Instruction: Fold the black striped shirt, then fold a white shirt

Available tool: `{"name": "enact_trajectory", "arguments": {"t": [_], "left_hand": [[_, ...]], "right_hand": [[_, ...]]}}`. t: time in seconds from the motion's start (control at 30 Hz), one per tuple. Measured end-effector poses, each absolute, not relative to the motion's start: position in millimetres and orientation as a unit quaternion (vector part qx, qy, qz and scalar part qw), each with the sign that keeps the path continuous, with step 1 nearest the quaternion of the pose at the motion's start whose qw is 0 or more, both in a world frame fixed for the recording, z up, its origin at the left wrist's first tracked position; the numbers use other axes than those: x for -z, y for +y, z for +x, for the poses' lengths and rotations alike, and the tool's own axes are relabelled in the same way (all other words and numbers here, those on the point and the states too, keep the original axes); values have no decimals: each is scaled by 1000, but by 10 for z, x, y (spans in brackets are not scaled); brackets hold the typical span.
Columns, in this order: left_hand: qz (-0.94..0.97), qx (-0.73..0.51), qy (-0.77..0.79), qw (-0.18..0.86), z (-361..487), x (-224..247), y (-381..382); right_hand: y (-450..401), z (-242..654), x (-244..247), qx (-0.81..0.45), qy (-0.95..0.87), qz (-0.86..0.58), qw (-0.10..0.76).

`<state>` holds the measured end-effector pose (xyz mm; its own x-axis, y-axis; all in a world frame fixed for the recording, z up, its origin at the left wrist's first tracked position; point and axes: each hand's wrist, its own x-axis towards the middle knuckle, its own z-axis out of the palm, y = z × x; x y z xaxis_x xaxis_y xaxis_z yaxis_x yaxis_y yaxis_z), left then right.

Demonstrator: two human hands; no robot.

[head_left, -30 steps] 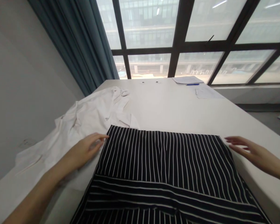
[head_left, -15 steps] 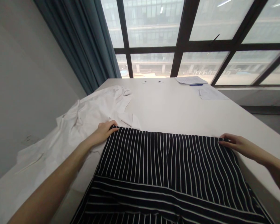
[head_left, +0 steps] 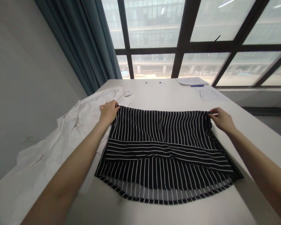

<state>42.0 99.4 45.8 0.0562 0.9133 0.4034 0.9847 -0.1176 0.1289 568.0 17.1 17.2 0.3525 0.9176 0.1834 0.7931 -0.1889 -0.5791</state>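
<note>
A black shirt with white stripes (head_left: 159,128) is stretched out between my two hands above the white table. My left hand (head_left: 109,112) pinches its far left corner, next to a rumpled white garment. At the far right corner, my right hand (head_left: 222,119) grips the edge between thumb and fingers. A band of fabric with crosswise stripes runs across the middle of the shirt. Its curved hem droops toward me, with a sheer-looking inner side showing near it.
White cloth (head_left: 72,128) lies crumpled along the table's left side by the wall. Papers (head_left: 192,81) and a blue pen (head_left: 197,85) rest at the far right of the table (head_left: 164,97). Behind stand a blue curtain (head_left: 84,40) and a dark-framed window.
Both hands have moved forward, away from me, carrying the shirt's far edge with them. The curved hem has come into view over the near part of the table.
</note>
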Motion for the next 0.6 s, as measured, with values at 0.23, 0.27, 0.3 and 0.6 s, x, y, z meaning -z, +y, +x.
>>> {"name": "enact_trajectory", "arguments": {"t": [0.23,0.27,0.3,0.6], "left_hand": [[-845,144,-509,79,487,-119,121],[-869,118,-478,53,475,-46,-53],[-884,100,-457,29,457,28,-220],[-796,228,-561,-8,154,278,-820]], "right_hand": [[-470,5372,-27,-81,-706,-660,245],[-616,5339,-3,-98,-729,-637,231],[-759,5317,24,-112,-742,-624,216],[-1369,5494,294,-25,-665,-713,222]]}}
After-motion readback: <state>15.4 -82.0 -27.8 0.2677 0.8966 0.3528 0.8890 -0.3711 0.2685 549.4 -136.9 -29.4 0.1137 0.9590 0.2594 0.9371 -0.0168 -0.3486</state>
